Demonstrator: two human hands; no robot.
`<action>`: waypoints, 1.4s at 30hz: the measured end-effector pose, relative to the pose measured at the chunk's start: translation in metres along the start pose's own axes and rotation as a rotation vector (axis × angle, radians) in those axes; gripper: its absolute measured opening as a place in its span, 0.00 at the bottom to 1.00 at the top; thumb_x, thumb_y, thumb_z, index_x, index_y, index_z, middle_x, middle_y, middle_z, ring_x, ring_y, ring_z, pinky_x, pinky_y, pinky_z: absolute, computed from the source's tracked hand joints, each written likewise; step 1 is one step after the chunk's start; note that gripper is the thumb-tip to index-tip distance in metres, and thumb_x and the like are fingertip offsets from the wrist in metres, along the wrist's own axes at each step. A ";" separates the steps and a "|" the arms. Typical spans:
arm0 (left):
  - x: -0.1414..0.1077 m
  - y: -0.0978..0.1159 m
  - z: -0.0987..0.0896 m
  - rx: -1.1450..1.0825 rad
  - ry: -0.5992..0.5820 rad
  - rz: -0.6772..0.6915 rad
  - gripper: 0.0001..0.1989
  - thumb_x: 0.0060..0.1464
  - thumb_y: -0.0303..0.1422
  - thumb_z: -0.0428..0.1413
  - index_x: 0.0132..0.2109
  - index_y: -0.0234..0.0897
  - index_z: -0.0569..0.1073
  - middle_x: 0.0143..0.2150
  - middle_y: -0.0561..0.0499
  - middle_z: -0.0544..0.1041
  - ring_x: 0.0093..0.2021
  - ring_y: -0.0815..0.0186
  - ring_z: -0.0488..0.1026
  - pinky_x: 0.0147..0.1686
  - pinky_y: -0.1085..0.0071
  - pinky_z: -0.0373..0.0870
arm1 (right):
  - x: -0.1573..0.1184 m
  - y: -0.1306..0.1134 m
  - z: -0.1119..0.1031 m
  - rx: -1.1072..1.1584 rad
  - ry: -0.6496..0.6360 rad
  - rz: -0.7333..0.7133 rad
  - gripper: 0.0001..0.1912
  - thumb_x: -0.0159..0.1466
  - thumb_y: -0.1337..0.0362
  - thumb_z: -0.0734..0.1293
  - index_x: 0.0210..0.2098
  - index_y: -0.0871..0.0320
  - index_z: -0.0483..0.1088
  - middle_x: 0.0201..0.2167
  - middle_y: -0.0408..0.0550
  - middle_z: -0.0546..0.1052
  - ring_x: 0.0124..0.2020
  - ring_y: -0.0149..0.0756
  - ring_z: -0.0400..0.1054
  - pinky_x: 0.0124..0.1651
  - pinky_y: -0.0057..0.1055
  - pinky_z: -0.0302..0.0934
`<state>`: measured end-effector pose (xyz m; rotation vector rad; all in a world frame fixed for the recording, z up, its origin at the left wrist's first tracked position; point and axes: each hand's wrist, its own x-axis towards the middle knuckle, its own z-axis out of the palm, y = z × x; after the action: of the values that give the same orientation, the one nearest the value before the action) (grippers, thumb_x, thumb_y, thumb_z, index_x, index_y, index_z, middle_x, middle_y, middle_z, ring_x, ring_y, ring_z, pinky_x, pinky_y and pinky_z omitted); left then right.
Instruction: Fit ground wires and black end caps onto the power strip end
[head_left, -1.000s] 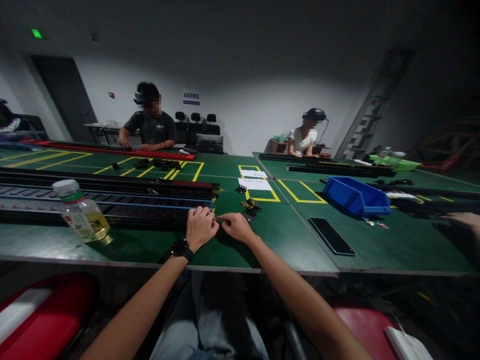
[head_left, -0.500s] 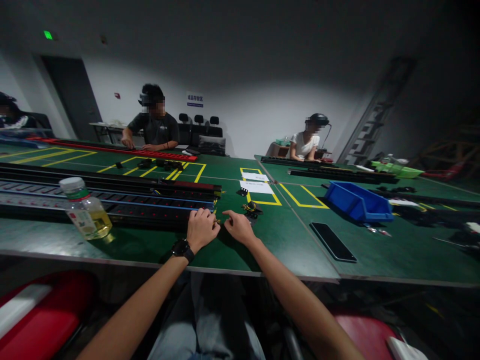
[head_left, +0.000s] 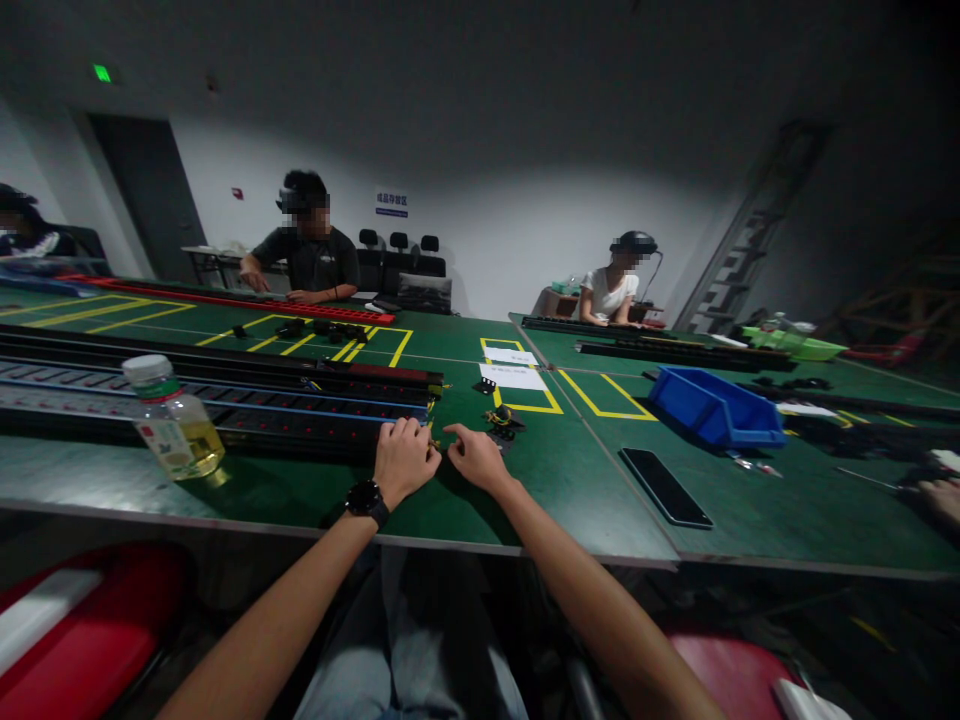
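My left hand [head_left: 406, 460], with a black watch [head_left: 366, 500] on its wrist, curls over the near end of a long black rail [head_left: 300, 440] with small red dots along it. Yellow wire ends [head_left: 432, 408] stick out at the rail's end, close to its fingertips. My right hand [head_left: 478, 460] is just to the right, fingers mostly folded and index finger pointing left toward the rail end. Whatever its folded fingers hold is hidden. Beyond that hand lies a small bundle of black parts with yellow wire [head_left: 502, 418].
A drink bottle [head_left: 172, 420] stands at the left before the rails. To the right are a phone [head_left: 666, 487] and a blue bin [head_left: 716, 408]. White paper labels [head_left: 514, 376] lie ahead. Co-workers sit across the table; another person's hand [head_left: 941, 497] shows at the right edge.
My two hands have barely moved. At the right edge another person's hand has come into view beside a thin rod, which has shifted left. Across the table, a co-worker's raised hand has moved slightly.
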<state>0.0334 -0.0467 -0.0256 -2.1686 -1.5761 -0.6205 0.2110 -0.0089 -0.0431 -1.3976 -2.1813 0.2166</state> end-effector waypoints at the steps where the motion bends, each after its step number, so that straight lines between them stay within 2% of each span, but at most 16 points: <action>1: 0.000 0.000 0.000 0.002 -0.002 0.000 0.10 0.60 0.34 0.55 0.41 0.36 0.79 0.41 0.39 0.77 0.46 0.48 0.71 0.45 0.51 0.61 | 0.000 0.000 0.000 -0.001 -0.002 0.000 0.22 0.67 0.67 0.64 0.59 0.51 0.75 0.36 0.45 0.84 0.38 0.39 0.78 0.41 0.27 0.63; 16: 0.000 -0.004 0.002 -0.036 -0.005 0.033 0.07 0.60 0.33 0.55 0.38 0.38 0.78 0.42 0.41 0.79 0.47 0.50 0.71 0.46 0.52 0.60 | -0.001 -0.002 -0.002 -0.008 -0.012 -0.014 0.20 0.67 0.68 0.65 0.57 0.52 0.76 0.37 0.45 0.85 0.39 0.39 0.79 0.40 0.27 0.64; 25: 0.000 -0.004 0.002 -0.045 -0.010 0.040 0.07 0.60 0.32 0.55 0.38 0.38 0.78 0.41 0.41 0.78 0.46 0.51 0.71 0.46 0.52 0.61 | 0.000 -0.002 -0.003 0.003 -0.062 -0.078 0.15 0.73 0.62 0.64 0.55 0.47 0.79 0.44 0.45 0.85 0.45 0.39 0.79 0.46 0.28 0.65; 42: 0.000 -0.005 0.005 -0.024 -0.010 0.050 0.08 0.60 0.33 0.55 0.38 0.38 0.78 0.42 0.40 0.79 0.46 0.50 0.72 0.47 0.52 0.61 | -0.001 -0.007 -0.005 -0.024 -0.072 -0.042 0.11 0.73 0.62 0.66 0.50 0.47 0.79 0.39 0.44 0.85 0.41 0.39 0.79 0.38 0.27 0.61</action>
<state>0.0295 -0.0429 -0.0292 -2.2246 -1.5225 -0.6163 0.2083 -0.0133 -0.0368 -1.3753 -2.2765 0.2297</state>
